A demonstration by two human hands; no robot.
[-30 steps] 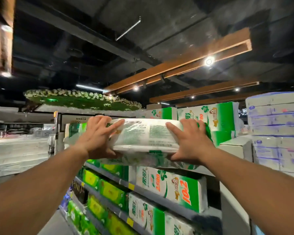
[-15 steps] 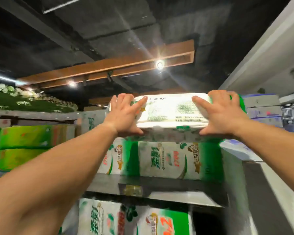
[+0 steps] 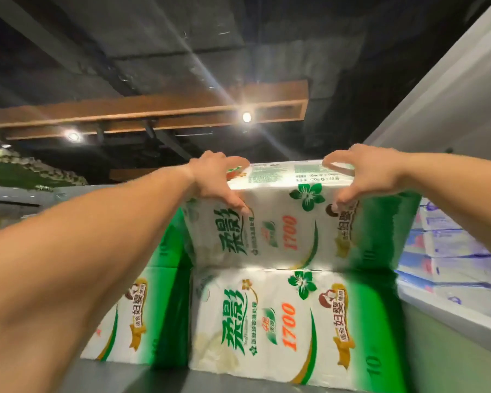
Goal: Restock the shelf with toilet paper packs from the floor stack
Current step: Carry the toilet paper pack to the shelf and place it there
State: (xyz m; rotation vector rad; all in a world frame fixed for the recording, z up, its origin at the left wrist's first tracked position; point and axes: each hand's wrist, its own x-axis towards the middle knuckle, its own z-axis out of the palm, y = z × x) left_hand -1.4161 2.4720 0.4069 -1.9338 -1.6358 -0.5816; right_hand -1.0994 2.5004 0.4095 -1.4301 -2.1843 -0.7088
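A white-and-green toilet paper pack (image 3: 289, 228) printed "1700" sits on top of an identical pack (image 3: 289, 321) on the top shelf (image 3: 131, 375). My left hand (image 3: 216, 180) clutches its upper left corner, with fingers over the top and the thumb down the front. At the upper right corner my right hand (image 3: 363, 174) grips the pack the same way. Both arms reach up from below.
Another green-and-white pack (image 3: 133, 316) stands on the shelf to the left of the stack. Blue-and-white packs (image 3: 451, 256) fill the neighbouring shelf on the right. A grey wall panel (image 3: 437, 89) rises at right. Wooden ceiling beams with spotlights (image 3: 153, 114) run overhead.
The pack has gone from held flat in the air to standing on the lower pack. My hands slid to its top corners, and the view has moved closer.
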